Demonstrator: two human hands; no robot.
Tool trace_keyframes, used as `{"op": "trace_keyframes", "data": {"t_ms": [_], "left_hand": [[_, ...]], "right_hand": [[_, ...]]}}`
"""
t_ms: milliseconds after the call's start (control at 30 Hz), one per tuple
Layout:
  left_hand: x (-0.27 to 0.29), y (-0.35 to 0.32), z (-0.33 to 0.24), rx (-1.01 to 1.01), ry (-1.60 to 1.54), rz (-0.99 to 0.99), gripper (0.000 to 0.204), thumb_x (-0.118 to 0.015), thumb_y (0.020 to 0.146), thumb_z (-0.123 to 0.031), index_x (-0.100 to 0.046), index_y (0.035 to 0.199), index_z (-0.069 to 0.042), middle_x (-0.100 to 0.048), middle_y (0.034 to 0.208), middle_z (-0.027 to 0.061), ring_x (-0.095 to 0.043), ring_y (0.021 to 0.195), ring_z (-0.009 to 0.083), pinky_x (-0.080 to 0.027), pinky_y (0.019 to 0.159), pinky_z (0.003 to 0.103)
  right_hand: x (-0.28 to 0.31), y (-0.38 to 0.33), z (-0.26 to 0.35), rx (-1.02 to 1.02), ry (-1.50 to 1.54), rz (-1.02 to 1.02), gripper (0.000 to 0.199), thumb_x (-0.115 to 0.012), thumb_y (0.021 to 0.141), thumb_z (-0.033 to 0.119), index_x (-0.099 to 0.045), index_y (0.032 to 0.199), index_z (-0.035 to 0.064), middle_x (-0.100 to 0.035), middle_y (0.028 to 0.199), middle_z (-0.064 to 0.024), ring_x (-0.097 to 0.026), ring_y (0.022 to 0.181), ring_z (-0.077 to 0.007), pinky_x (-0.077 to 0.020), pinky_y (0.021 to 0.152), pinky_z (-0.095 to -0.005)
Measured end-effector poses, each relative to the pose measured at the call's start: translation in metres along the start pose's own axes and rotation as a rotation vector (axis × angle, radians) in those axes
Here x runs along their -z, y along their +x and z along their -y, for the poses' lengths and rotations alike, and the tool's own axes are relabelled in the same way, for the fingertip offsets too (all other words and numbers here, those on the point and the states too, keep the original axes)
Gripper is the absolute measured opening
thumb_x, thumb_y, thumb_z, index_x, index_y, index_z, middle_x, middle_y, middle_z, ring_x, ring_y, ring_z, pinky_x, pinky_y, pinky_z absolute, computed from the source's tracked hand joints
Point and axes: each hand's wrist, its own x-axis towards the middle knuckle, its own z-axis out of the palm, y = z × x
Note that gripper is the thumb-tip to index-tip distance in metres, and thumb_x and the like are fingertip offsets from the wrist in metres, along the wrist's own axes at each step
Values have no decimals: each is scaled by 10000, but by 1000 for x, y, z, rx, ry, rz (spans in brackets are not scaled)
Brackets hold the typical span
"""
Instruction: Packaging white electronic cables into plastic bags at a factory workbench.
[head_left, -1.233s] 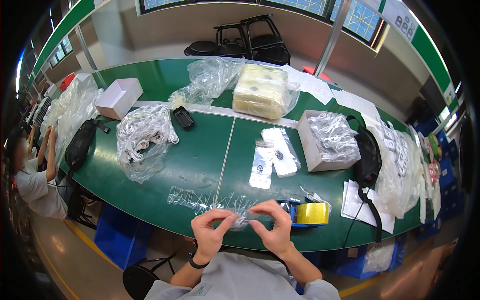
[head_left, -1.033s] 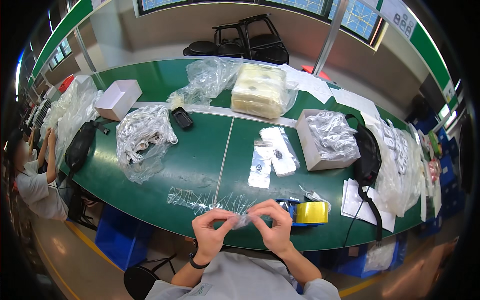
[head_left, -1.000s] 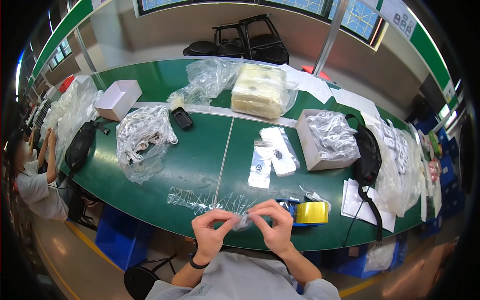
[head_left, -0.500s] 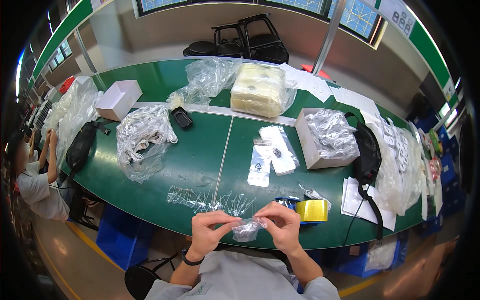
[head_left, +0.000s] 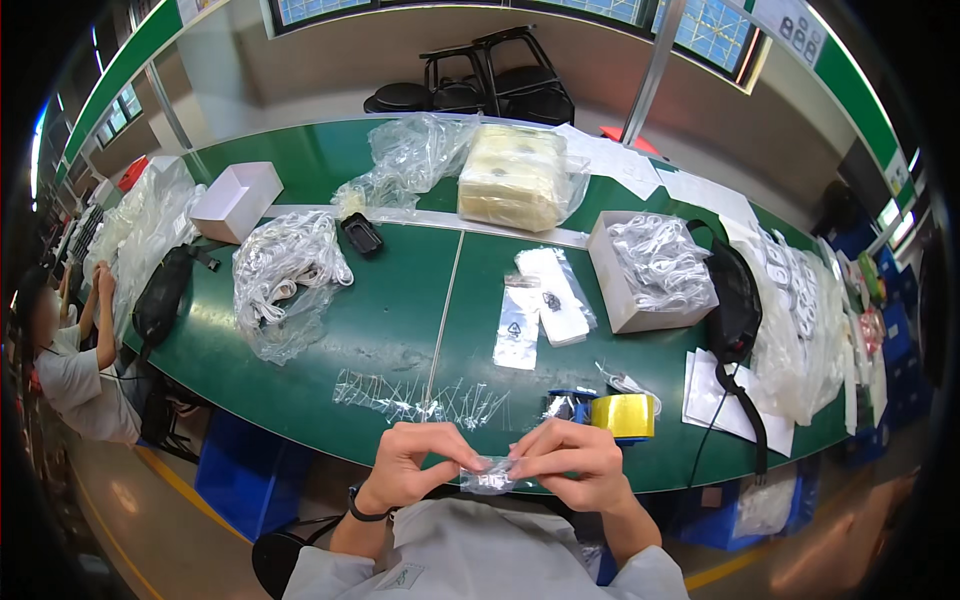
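A small clear plastic bag (head_left: 489,478) is stretched between my two hands at the table's near edge, close to my body. My left hand (head_left: 415,465) pinches one side of it with thumb and forefinger. On the other side my right hand (head_left: 572,465) grips it the same way. What lies inside the bag is too small to make out. Just beyond my right hand sits a blue tape dispenser (head_left: 570,404) with a wide yellow tape roll (head_left: 622,416). Several thin clear strips (head_left: 420,402) lie on the table beyond my left hand.
Flat clear bags (head_left: 516,330) lie mid-table, near a white box of bundled white cables (head_left: 655,270). More cables (head_left: 290,265) fill a plastic bag at left, beside a black tray (head_left: 362,235). A black pouch (head_left: 735,300) hangs over the box's right side. Another person (head_left: 80,370) works far left.
Both hands have drawn slightly lower with the bag, towards my body. My right fingers now lie flatter across the bag's edge.
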Motion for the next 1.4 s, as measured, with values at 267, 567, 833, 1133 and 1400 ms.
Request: {"op": "trace_keyframes", "data": {"t_ms": [267,567,833,1133,1400], "left_hand": [[3,4,-6,104,-134,119,231,-642,776,159,-752,935,33,-756,960,146,-727,910,244,-573,825,323],[-2,6,-13,80,25,91,279,-577,705,165,-770,850,25,-747,910,181,-729,847,252,-583,763,323],[-9,9,-17,-6,130,24,287,-622,727,149,-781,924,13,-750,962,156,-723,873,236,-568,799,313],[-27,12,-8,-47,261,-127,239,-763,750,114,-770,965,9,-729,936,121,-703,862,199,-557,781,295],[-48,19,-1,-11,223,-264,253,-766,775,65,-767,1024,21,-736,990,142,-700,946,211,-545,829,304]], "right_hand": [[5,-3,19,-22,-204,102,361,-669,716,-152,-746,1023,20,-652,970,-101,-705,981,-293,-578,776,-353],[8,-7,26,-71,-156,102,319,-650,751,-157,-726,1026,-15,-663,1041,-138,-697,1026,-305,-577,816,-365],[5,-5,24,-128,-217,33,281,-674,770,-145,-730,1015,-19,-675,1003,-142,-696,1017,-318,-565,870,-386],[-6,8,7,-264,-255,-135,258,-794,759,-9,-698,998,-8,-675,1005,-123,-666,942,-258,-523,831,-337],[-12,-6,-6,-260,-146,-201,119,-750,817,-35,-764,928,5,-682,1012,-120,-692,898,-201,-549,753,-293]]}}
